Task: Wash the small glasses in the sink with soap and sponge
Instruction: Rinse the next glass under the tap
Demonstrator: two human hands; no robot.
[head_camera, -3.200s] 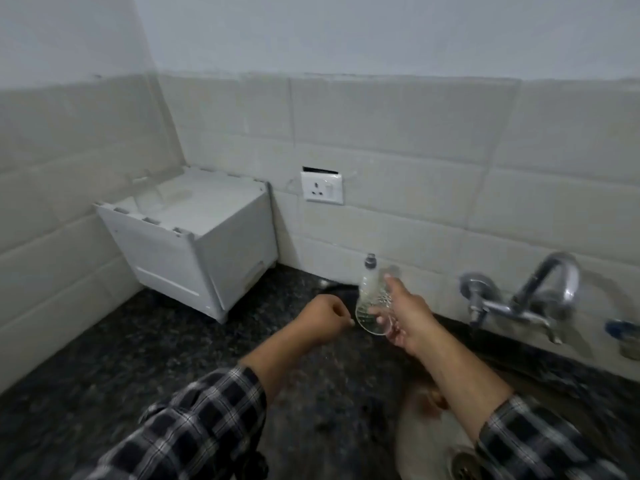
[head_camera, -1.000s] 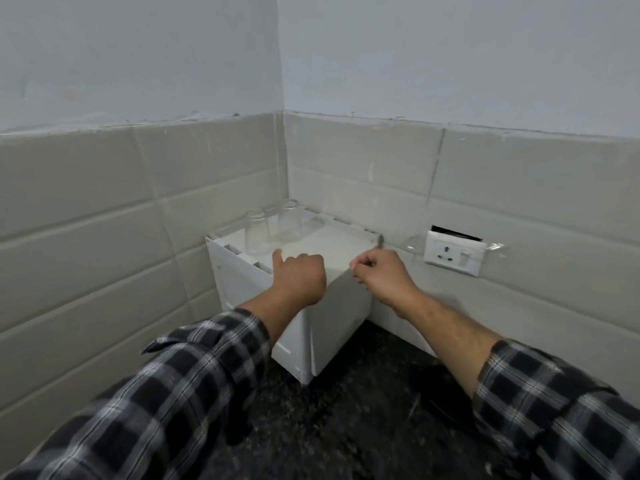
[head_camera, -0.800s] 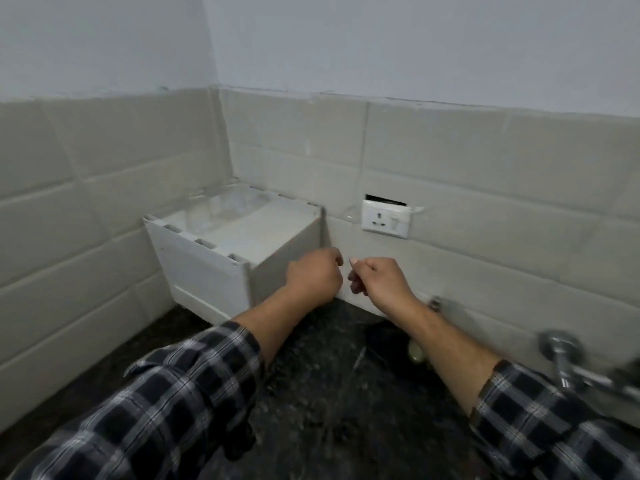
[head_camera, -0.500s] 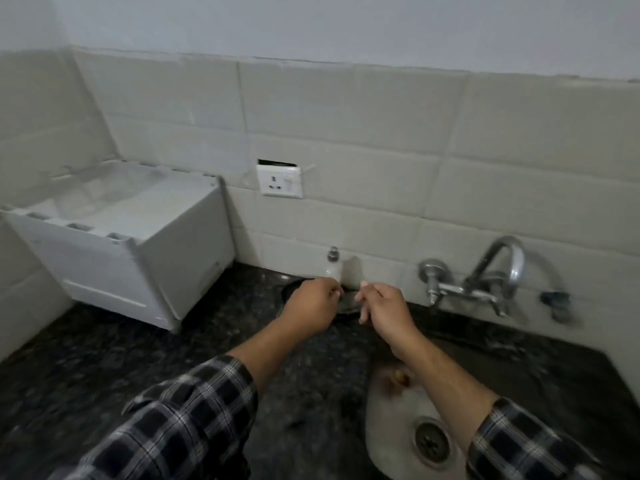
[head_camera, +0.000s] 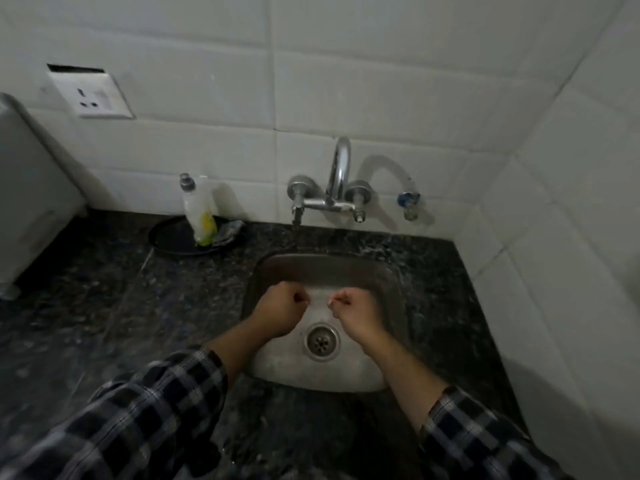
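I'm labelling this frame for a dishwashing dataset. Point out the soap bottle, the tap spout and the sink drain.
soap bottle (head_camera: 196, 206), head view, on its pale body above the yellow liquid.
tap spout (head_camera: 338, 168), head view, on the curved chrome neck.
sink drain (head_camera: 322, 342), head view, on the strainer's centre.

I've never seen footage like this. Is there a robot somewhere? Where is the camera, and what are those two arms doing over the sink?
There is no robot here. A person wears one wide-angle camera on the head, looking down, so you see their own arms in checked sleeves. The left hand and right hand hang over the steel sink, fingers curled into fists, and nothing shows in either. No glasses show in the sink, only its drain. Behind it a tap comes out of the tiled wall. On the dark stone counter, to the left, a soap bottle stands on a dark round tray with a grey scrubber beside it. A wall socket and a white box are further left.
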